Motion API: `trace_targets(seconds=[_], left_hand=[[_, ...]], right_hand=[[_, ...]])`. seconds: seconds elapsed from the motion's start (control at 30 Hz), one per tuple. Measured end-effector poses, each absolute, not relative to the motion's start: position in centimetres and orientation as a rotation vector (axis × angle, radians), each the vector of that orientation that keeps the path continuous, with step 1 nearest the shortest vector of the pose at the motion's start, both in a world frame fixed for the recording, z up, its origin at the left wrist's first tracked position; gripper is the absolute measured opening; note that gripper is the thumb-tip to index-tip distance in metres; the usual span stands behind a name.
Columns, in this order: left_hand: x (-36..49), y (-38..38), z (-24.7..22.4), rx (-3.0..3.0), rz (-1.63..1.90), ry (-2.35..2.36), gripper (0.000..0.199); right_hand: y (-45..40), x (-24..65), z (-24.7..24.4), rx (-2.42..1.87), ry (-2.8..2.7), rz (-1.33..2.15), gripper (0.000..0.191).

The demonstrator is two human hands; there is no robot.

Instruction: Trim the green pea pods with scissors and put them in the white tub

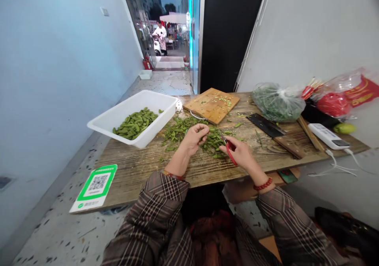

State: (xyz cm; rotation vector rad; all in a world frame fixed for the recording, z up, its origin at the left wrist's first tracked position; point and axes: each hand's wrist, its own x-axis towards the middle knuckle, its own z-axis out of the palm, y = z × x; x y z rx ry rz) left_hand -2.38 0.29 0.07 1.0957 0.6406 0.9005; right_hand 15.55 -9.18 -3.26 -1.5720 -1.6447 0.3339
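Observation:
My right hand (239, 153) grips a pair of red-handled scissors (230, 153), their metal blades pointing up and left over the pods. Close by on the left, my left hand (194, 138) has its thumb and fingers pinched together; what is between them, if anything, I cannot make out. Under and behind both hands, a loose heap of green soybean pods (177, 132) is spread on the wooden table (142, 165). More pods (136, 123) lie inside a white plastic tub (154, 131) at the table's left.
A wooden cutting board (204, 104) with small bits on it is at the back. To the right are a cleaver (274, 133), a bag of greens (275, 102), a white power strip (328, 136) and a red bag (333, 104). A QR-code card (96, 187) sits at the front left edge.

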Motion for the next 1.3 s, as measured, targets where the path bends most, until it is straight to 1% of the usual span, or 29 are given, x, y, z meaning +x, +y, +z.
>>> trace_targets(seconds=[0.1,0.27,0.47,0.7,0.87,1.03,1.1,1.2,1.3], left_hand=[[-2.2,0.2,0.0,1.051,0.889,0.616,0.037],[-1.7,-0.4,0.0,1.147,0.859,0.664,0.034],[-1.5,-0.7,0.1,1.191,0.855,0.685,0.032],[-1.5,-0.7,0.3,1.167,0.840,0.665,0.032],[-1.3,-0.7,0.2,1.121,0.809,0.623,0.031],[-1.5,-0.4,0.6,0.977,0.760,0.555,0.023],[-1.4,-0.2,0.4,0.932,0.716,0.565,0.023],[-0.9,0.0,-0.4,1.047,0.739,0.644,0.027],[0.1,0.1,-1.6,1.421,0.837,0.797,0.017]], right_hand=[[-9.4,14.7,-3.5,-1.519,-1.608,0.320,0.047],[-9.0,13.7,-3.8,-1.447,-1.528,0.289,0.043],[-8.8,13.9,-4.2,-1.432,-1.524,0.269,0.043],[-9.1,14.5,-3.9,-1.498,-1.626,0.153,0.043],[-9.9,15.1,-3.5,-1.537,-1.769,0.083,0.038],[-10.7,16.6,-3.2,-1.619,-1.515,0.089,0.043],[-11.0,17.4,-3.1,-1.636,-1.424,0.122,0.045],[-11.4,18.1,-3.1,-1.635,-1.372,0.178,0.047],[-11.7,18.1,-3.4,-1.637,-1.367,0.210,0.048]])
